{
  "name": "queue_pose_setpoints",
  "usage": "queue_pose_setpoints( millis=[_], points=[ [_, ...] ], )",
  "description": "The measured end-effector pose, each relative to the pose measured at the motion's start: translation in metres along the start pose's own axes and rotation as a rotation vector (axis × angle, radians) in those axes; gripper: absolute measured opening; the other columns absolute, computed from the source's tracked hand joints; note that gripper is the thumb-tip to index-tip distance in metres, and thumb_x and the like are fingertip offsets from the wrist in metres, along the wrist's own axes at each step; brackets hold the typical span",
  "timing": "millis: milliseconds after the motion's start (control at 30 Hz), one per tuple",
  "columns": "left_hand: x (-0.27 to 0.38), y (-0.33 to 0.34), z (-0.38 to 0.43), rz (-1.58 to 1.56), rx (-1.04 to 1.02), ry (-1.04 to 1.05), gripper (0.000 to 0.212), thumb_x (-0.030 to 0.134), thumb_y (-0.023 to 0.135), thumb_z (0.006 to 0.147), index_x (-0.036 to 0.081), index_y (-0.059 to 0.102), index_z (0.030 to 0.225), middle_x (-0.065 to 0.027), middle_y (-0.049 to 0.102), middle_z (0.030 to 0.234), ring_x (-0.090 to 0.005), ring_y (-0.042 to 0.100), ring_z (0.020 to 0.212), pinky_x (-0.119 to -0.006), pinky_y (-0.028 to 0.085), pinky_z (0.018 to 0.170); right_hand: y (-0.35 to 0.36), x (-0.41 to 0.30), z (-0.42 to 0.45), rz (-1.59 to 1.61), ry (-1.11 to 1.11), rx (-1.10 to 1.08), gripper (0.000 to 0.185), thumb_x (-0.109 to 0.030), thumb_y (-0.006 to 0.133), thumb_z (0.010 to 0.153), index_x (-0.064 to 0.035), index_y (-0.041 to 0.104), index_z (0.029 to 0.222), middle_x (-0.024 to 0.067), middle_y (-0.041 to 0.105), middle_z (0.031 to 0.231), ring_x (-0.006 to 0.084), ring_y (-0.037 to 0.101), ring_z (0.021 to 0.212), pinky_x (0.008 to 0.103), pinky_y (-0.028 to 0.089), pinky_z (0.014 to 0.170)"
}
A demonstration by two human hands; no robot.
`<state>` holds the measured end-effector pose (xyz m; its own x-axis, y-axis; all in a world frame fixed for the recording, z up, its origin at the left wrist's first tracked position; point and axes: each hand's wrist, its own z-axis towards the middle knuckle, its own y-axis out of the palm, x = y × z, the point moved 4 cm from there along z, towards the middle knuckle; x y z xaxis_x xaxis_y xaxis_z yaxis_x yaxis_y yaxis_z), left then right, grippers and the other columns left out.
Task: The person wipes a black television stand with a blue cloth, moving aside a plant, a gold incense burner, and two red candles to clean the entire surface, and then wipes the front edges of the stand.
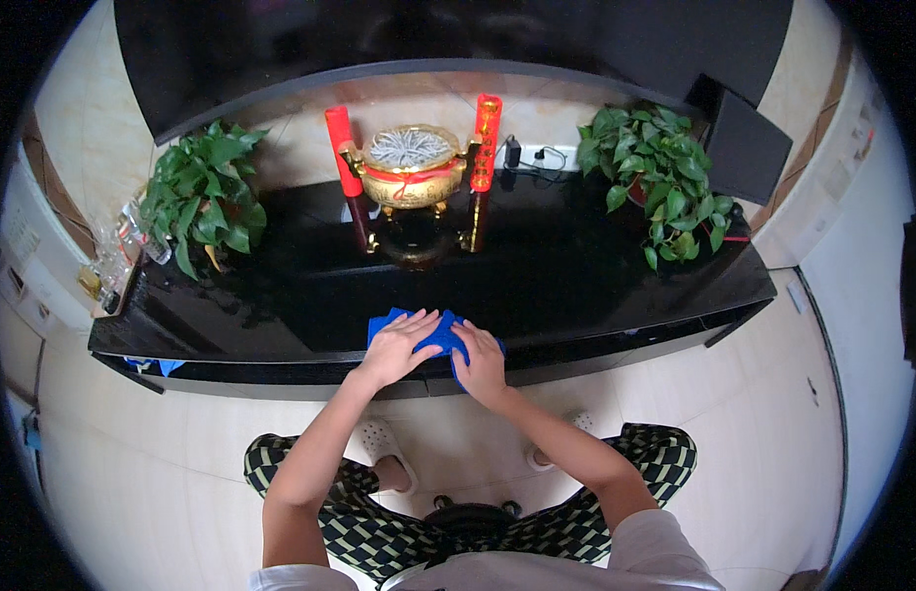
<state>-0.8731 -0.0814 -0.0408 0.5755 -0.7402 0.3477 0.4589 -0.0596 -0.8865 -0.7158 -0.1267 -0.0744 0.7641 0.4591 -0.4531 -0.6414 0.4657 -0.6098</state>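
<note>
A blue cloth (442, 336) lies bunched at the front edge of a glossy black TV cabinet (569, 281). My left hand (397, 350) rests on the cloth, palm down, its fingers pointing away from me. On the cloth's right side, my right hand (482, 367) holds it with bent fingers, and part of the cloth hangs over the edge below. Behind both hands stands a gold incense-burner-shaped pot (414, 177) with a red ribbon, mirrored in the shiny top. Red paper-wrapped sticks flank it, one at the left (343, 151) and one at the right (487, 144).
Leafy potted plants stand at the left (207, 192) and right (654, 177). A large black TV screen (458, 33) overhangs the back. Plugs and cables (539, 159) sit by the wall socket. Clear glassware (111, 258) crowds the left end. Another blue cloth (170, 367) pokes out below the top.
</note>
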Motion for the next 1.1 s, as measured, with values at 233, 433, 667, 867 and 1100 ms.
queue_pose_setpoints(
  millis=[233, 433, 667, 867, 1100],
  points=[
    [-0.019, -0.016, -0.023, -0.143, 0.007, -0.136, 0.042, 0.034, 0.052, 0.091, 0.006, 0.056, 0.123, -0.0115, 0.054, 0.128, -0.0276, 0.047, 0.123, -0.040, 0.035, 0.105, 0.006, -0.026, 0.014, 0.191, 0.019, -0.107, 0.033, -0.015, 0.061, 0.081, -0.0033, 0.057, 0.111, 0.0196, 0.062, 0.107, 0.0356, 0.061, 0.094, 0.0420, 0.050, 0.081],
    [-0.004, -0.046, 0.011, -0.395, 0.034, -0.299, 0.032, 0.029, 0.052, 0.093, 0.000, 0.062, 0.098, -0.0160, 0.063, 0.076, -0.0220, 0.060, 0.068, -0.033, 0.047, 0.068, -0.008, 0.003, 0.054, 0.948, 0.704, -0.559, 0.027, -0.023, 0.059, 0.086, 0.0002, 0.065, 0.098, 0.0052, 0.065, 0.076, 0.0127, 0.061, 0.065, 0.0258, 0.048, 0.060],
    [0.007, -0.052, 0.063, -0.924, -0.255, -0.431, 0.037, 0.036, 0.054, 0.093, 0.001, 0.063, 0.099, -0.0015, 0.061, 0.081, -0.0082, 0.053, 0.075, -0.024, 0.046, 0.072, -0.076, 0.023, 0.102, 0.978, 0.942, -0.826, 0.031, -0.027, 0.062, 0.083, -0.0017, 0.066, 0.100, 0.0077, 0.068, 0.088, 0.0147, 0.064, 0.072, 0.0279, 0.051, 0.068],
    [0.016, -0.043, 0.087, -0.726, -0.319, -0.169, 0.055, 0.029, 0.075, 0.076, 0.002, 0.051, 0.118, -0.0083, 0.062, 0.099, -0.0148, 0.057, 0.090, -0.027, 0.046, 0.081, -0.098, 0.059, 0.108, 0.933, 1.171, -0.945, 0.031, -0.029, 0.059, 0.085, -0.0022, 0.066, 0.099, 0.0081, 0.068, 0.093, 0.0159, 0.064, 0.077, 0.0293, 0.052, 0.072],
    [0.013, -0.033, 0.102, -1.048, -0.374, -0.388, 0.019, 0.016, 0.065, 0.086, 0.001, 0.063, 0.098, -0.0020, 0.065, 0.085, -0.0076, 0.059, 0.076, -0.022, 0.048, 0.071, -0.093, 0.100, 0.113, 0.739, 0.915, -0.989, 0.036, -0.032, 0.057, 0.090, -0.0018, 0.065, 0.107, 0.0077, 0.068, 0.096, 0.0129, 0.064, 0.081, 0.0262, 0.050, 0.076]
  ],
)
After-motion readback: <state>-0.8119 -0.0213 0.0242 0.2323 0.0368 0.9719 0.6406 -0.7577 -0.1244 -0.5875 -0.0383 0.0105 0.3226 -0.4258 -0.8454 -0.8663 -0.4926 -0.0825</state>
